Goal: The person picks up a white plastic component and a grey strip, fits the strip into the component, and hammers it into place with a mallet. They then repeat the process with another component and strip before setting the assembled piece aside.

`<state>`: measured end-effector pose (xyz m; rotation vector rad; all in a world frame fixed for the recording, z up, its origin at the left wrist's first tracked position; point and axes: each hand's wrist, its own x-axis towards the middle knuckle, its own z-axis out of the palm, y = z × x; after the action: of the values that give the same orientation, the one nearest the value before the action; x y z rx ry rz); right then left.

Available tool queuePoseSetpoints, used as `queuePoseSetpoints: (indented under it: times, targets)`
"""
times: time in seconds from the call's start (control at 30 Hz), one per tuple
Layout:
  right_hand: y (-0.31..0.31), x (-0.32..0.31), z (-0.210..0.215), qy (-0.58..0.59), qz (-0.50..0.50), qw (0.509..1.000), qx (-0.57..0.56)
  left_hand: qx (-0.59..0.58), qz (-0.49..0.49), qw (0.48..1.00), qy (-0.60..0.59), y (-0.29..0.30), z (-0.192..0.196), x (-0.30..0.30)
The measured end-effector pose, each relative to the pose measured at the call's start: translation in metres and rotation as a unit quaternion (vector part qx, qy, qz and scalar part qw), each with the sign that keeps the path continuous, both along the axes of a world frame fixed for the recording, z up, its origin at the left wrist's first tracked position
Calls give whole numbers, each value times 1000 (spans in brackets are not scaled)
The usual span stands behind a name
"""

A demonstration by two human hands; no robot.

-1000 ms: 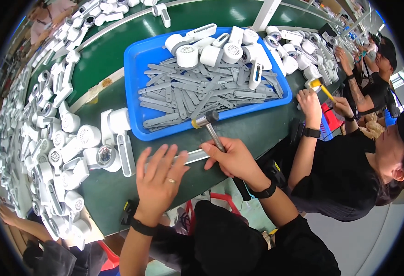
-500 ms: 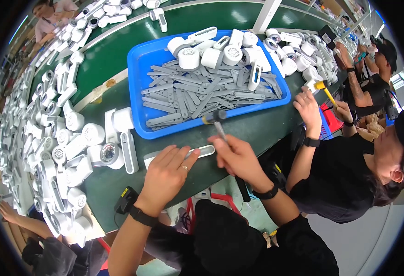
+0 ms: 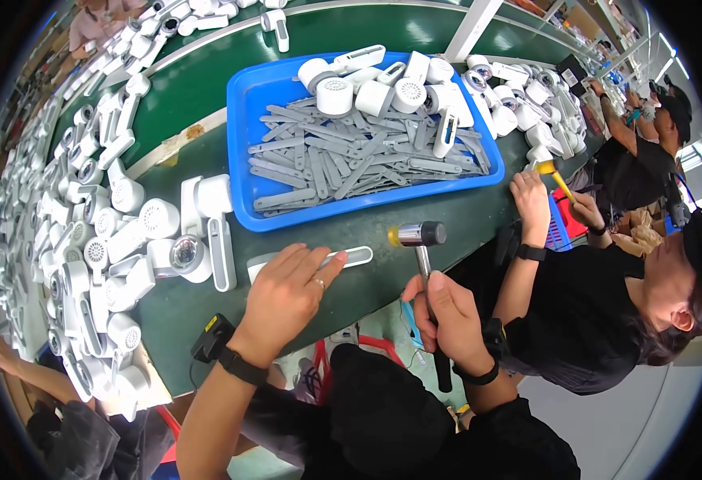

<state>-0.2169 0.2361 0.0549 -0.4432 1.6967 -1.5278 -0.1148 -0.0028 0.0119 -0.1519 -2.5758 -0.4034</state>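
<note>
My left hand [image 3: 285, 298] lies over a white plastic handle [image 3: 358, 256] on the green table, its fingers bent across it and holding it down. The handle's rounded end with a grey strip sticks out past my fingertips; the rest is mostly hidden. In my right hand [image 3: 449, 314] is a mallet [image 3: 420, 234], gripped by its shaft, with a metal head that has one yellow and one black face. Its head is raised to the right of the handle, apart from it. Beyond both hands stands a blue tray [image 3: 243, 144] with many flat grey strips [image 3: 351, 164] and several white round-headed devices [image 3: 335, 96].
White round-headed devices [image 3: 159, 218] are heaped along the left side, and another heap [image 3: 527, 104] lies at the back right. At my right a co-worker's hand [image 3: 532, 204] is near a yellow mallet [image 3: 555, 176]. A black box-shaped device [image 3: 213, 339] sits at the table's near edge.
The mallet has swung away from above the handle, to the right and toward me, with my right hand. My left hand stays on the handle. The co-worker's yellow mallet has dropped slightly.
</note>
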Motion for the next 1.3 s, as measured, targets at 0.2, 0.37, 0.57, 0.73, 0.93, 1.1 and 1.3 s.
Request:
queuePoseSetpoints:
  times: [0.2,0.37,0.57,0.73,0.93,1.1,1.3]
  targets:
    - [-10,-1,1,109,60,986,113,3,-5,1000,-3,-2,2,0]
    - [-12,-1,-14,131,14,988,80,-1,-7,1000,4,-1,0,-2]
    - [-13,-26,-9,149,-6,988,47,36,5,999,4,3,11,1]
    - [-30,-54,-60,157,-12,987,-1,-56,-104,977,-178,24,51,15]
    - [-26,-57,-65,116,-24,993,-11,-128,-105,964,-210,7,56,44]
    - [-26,-57,-66,95,-49,994,-18,-42,-43,986,-153,-11,56,66]
    - [-29,-58,-64,113,-40,993,-11,176,255,951,-17,37,6,100]
